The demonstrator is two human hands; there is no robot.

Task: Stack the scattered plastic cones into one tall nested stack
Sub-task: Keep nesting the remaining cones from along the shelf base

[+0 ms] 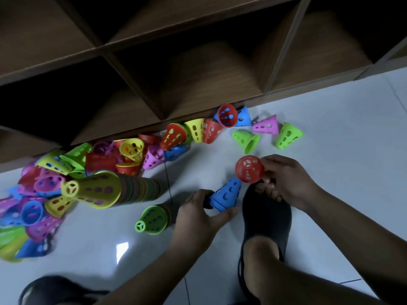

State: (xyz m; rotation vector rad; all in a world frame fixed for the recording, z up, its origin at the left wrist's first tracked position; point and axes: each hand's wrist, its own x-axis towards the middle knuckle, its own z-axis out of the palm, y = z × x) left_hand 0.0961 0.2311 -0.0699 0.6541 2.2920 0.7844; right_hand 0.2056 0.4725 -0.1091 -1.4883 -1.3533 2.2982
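My left hand (199, 213) grips a blue cone (226, 194) by its wide base, just above the white floor. My right hand (286, 179) pinches a red cone (247, 169) by its rim, open mouth toward me. A long nested stack (123, 189) lies on its side at the left, a yellow cone at its end. A shorter stack with a green cone (152, 219) at its end lies beside my left hand. Several loose cones in many colours are piled at the left (44, 183) and strewn along the shelf's foot (198, 130).
A brown wooden cubby shelf (198, 69) runs along the back. My foot in a dark sandal (266, 216) stands under my right hand; another dark shoe (52, 289) shows at the bottom left. Two green cones (288, 135) and a pink one (265, 125) lie at the right.
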